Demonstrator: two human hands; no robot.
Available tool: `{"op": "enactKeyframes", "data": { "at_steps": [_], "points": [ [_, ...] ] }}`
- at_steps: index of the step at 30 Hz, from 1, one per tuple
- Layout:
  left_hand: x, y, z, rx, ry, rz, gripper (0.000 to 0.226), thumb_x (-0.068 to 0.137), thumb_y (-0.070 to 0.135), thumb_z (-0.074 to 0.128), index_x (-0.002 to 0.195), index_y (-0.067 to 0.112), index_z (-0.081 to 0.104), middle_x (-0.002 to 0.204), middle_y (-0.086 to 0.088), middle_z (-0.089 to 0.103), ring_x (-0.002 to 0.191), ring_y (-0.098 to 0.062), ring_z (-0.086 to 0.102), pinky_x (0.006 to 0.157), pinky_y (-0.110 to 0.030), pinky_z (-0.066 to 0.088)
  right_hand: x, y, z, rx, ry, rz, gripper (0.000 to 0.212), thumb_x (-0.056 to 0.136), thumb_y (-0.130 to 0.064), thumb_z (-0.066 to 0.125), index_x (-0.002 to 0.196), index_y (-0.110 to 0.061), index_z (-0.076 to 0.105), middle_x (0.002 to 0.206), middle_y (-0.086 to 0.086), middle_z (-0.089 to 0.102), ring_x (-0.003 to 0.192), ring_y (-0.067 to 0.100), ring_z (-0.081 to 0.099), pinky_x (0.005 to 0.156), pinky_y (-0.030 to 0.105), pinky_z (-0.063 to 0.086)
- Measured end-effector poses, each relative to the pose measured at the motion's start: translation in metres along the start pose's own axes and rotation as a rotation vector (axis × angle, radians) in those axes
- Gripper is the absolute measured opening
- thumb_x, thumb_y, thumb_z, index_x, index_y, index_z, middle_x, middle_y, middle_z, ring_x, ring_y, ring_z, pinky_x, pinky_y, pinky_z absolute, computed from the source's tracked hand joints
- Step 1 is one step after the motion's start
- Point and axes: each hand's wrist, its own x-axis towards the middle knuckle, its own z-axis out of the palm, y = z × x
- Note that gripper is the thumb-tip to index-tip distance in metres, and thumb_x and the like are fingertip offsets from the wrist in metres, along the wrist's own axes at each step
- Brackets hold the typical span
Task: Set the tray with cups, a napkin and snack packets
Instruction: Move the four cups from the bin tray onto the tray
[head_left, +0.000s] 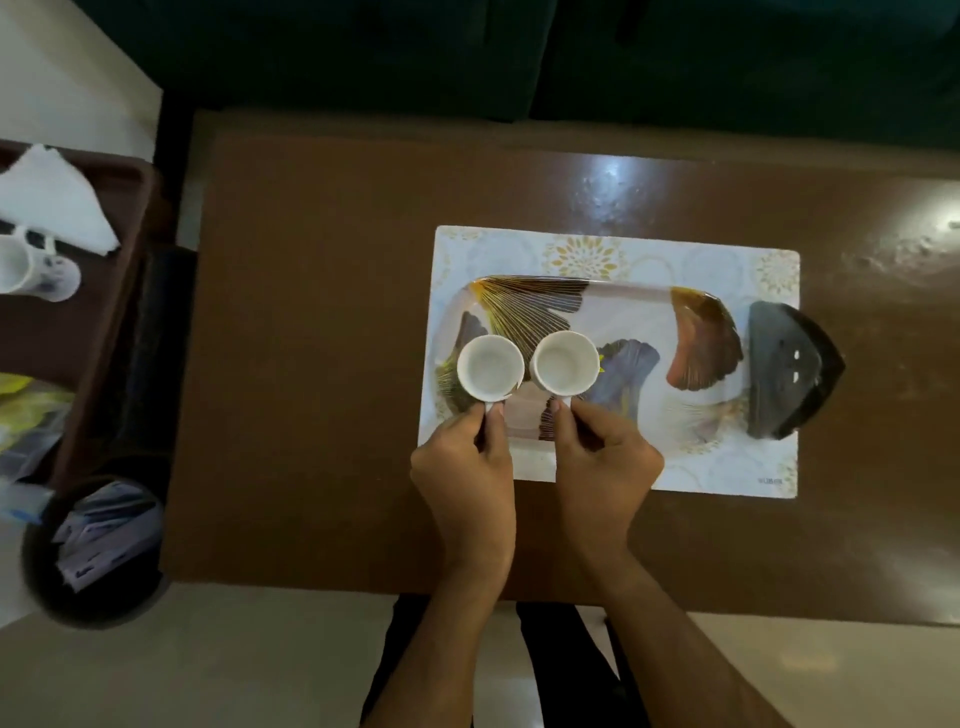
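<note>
A leaf-patterned tray (639, 312) lies on a white placemat (727, 462) on the brown table. Two white cups stand side by side at the tray's left end. My left hand (467, 478) pinches the handle of the left cup (490, 367). My right hand (597, 467) pinches the handle of the right cup (565, 361). Both cups are upright and look empty. A white napkin (52, 200) lies on a side stand at the far left, with another cup (31, 270) beside it. Yellowish packets (26, 410) lie lower on that stand.
A dark wedge-shaped holder (789, 369) sits at the tray's right end on the placemat. A round dark bin (93, 551) with packets in it stands on the floor at the lower left. A dark sofa runs along the far side of the table (311, 312).
</note>
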Motion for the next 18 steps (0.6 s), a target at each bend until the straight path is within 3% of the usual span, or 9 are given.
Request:
{"op": "enactKeyframes", "data": {
  "at_steps": [3,8,10,13,16,18],
  "points": [
    [-0.014,0.003,0.017,-0.001,0.007,0.008,0.012,0.095,0.017,0.076,0.099,0.008,0.085,0.076,-0.001,0.080,0.065,-0.010,0.073,0.061,-0.027,0.059,0.005,0.015,-0.014,0.004,0.027,0.010,0.004,0.090,-0.014,0.082,0.088,-0.011,0.083,0.071,-0.003,0.075,0.063,0.011,0.066,0.065,0.014,0.049],
    [-0.023,0.004,0.037,0.004,0.002,0.015,0.013,0.096,0.020,0.076,0.098,0.011,0.085,0.072,0.000,0.078,0.061,-0.007,0.068,0.055,-0.014,0.046,0.012,0.033,-0.030,-0.003,0.072,0.079,0.004,0.089,-0.012,0.082,0.087,-0.009,0.083,0.066,-0.005,0.070,0.059,0.007,0.063,0.063,0.009,0.047],
    [-0.026,0.005,0.044,0.005,-0.016,0.010,0.013,0.096,0.021,0.076,0.098,0.011,0.085,0.072,-0.002,0.078,0.061,-0.008,0.068,0.057,-0.015,0.047,0.013,0.039,-0.035,-0.014,0.068,0.099,0.005,0.090,-0.012,0.081,0.087,-0.010,0.083,0.068,-0.005,0.072,0.062,0.008,0.065,0.065,0.016,0.051],
    [-0.031,0.004,0.052,0.020,-0.048,0.005,0.011,0.094,0.018,0.079,0.091,0.009,0.085,0.067,-0.003,0.075,0.057,-0.007,0.062,0.058,-0.002,0.035,0.013,0.048,-0.039,-0.050,0.054,0.137,0.010,0.090,-0.014,0.080,0.082,-0.009,0.081,0.067,0.000,0.073,0.062,0.015,0.065,0.066,0.032,0.055],
    [-0.034,0.004,0.057,0.014,-0.068,0.018,0.010,0.093,0.017,0.080,0.089,0.009,0.084,0.066,-0.001,0.076,0.056,-0.005,0.062,0.056,-0.001,0.036,0.012,0.052,-0.041,-0.064,0.059,0.125,0.007,0.090,-0.014,0.080,0.086,-0.009,0.081,0.074,0.002,0.077,0.069,0.016,0.071,0.071,0.032,0.058],
    [-0.035,0.004,0.058,0.009,-0.083,0.027,0.011,0.093,0.019,0.080,0.089,0.009,0.085,0.067,-0.001,0.076,0.057,-0.007,0.065,0.057,-0.008,0.042,0.013,0.054,-0.040,-0.062,0.085,0.114,0.005,0.089,-0.014,0.081,0.090,-0.009,0.082,0.079,0.003,0.079,0.072,0.016,0.074,0.074,0.032,0.059]
  ]
}}
